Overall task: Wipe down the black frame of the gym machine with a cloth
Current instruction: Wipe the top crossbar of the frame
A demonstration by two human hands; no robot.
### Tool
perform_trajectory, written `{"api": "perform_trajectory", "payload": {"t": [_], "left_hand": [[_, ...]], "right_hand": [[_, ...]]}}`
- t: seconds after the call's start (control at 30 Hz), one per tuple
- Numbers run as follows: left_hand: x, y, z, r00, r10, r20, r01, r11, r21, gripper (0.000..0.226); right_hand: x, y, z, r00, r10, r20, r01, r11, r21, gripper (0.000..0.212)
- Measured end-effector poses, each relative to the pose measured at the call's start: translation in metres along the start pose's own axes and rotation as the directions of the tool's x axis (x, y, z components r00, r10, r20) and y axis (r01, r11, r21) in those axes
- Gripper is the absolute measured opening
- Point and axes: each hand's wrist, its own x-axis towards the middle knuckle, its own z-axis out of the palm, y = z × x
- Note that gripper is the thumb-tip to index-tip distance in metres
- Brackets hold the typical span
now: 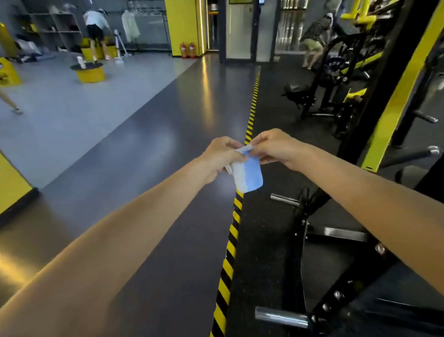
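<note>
Together left hand (221, 155) and right hand (275, 148) each pinch one cloth (248, 174), seemingly folded.

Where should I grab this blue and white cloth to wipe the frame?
Take the cloth by its top edge, from above, with the right hand, which pinches it beside the left hand. Its folded lower part hangs free as a flat pad, and the black frame stands to the right.
</note>
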Motion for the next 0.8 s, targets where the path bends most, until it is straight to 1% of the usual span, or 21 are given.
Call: {"api": "perform_trajectory", "payload": {"t": [0.1, 0.17, 0.23, 0.3, 0.4, 0.47, 0.6, 0.63, 0.7, 0.73, 0.77, 0.8], "left_hand": [[0.049, 0.006, 0.007, 0.997, 0.033, 0.073, -0.03, 0.999, -0.042, 0.021], [0.081, 0.006, 0.013, 0.988, 0.046, 0.145, -0.033, 0.995, -0.091, 0.019], [0.115, 0.003, 0.021, 0.966, 0.055, 0.254, -0.024, 0.992, -0.122, 0.025], [0.147, 0.003, 0.03, 0.942, 0.038, 0.334, 0.016, 0.988, -0.156, 0.027], [0.195, 0.011, 0.039, 0.908, 0.035, 0.418, 0.041, 0.985, -0.17, 0.015], [0.227, 0.023, 0.043, 0.868, 0.059, 0.494, 0.036, 0.983, -0.18, 0.013], [0.284, 0.061, 0.044, 0.775, 0.129, 0.618, 0.024, 0.972, -0.233, 0.019], [0.296, 0.071, 0.045, 0.75, 0.154, 0.644, 0.022, 0.966, -0.257, 0.028], [0.312, 0.093, 0.048, 0.696, 0.189, 0.693, 0.031, 0.956, -0.292, 0.055], [0.317, 0.103, 0.051, 0.666, 0.209, 0.716, 0.036, 0.95, -0.311, 0.062], [0.321, 0.114, 0.055, 0.623, 0.236, 0.746, 0.039, 0.943, -0.33, 0.063], [0.322, 0.124, 0.06, 0.577, 0.264, 0.773, 0.046, 0.935, -0.353, 0.059]], "right_hand": [[0.031, 0.004, -0.022, 0.996, 0.034, -0.077, -0.032, 0.999, 0.03, 0.02], [0.05, 0.011, -0.035, 0.989, 0.063, -0.136, -0.054, 0.996, 0.073, 0.022], [0.066, 0.019, -0.045, 0.975, 0.116, -0.188, -0.092, 0.987, 0.134, 0.022], [0.082, 0.024, -0.055, 0.955, 0.178, -0.237, -0.135, 0.973, 0.187, 0.024], [0.112, 0.026, -0.069, 0.908, 0.243, -0.343, -0.154, 0.951, 0.267, 0.026], [0.131, 0.021, -0.08, 0.86, 0.272, -0.432, -0.147, 0.942, 0.301, 0.026], [0.164, -0.003, -0.098, 0.751, 0.329, -0.573, -0.119, 0.921, 0.372, 0.031], [0.17, -0.01, -0.102, 0.728, 0.335, -0.598, -0.112, 0.919, 0.379, 0.031], [0.179, -0.027, -0.113, 0.676, 0.349, -0.649, -0.093, 0.914, 0.395, 0.029], [0.18, -0.034, -0.119, 0.637, 0.358, -0.683, -0.082, 0.912, 0.403, 0.029], [0.179, -0.041, -0.124, 0.589, 0.366, -0.721, -0.069, 0.911, 0.406, 0.029], [0.175, -0.048, -0.129, 0.544, 0.37, -0.753, -0.056, 0.911, 0.408, 0.028]]}}
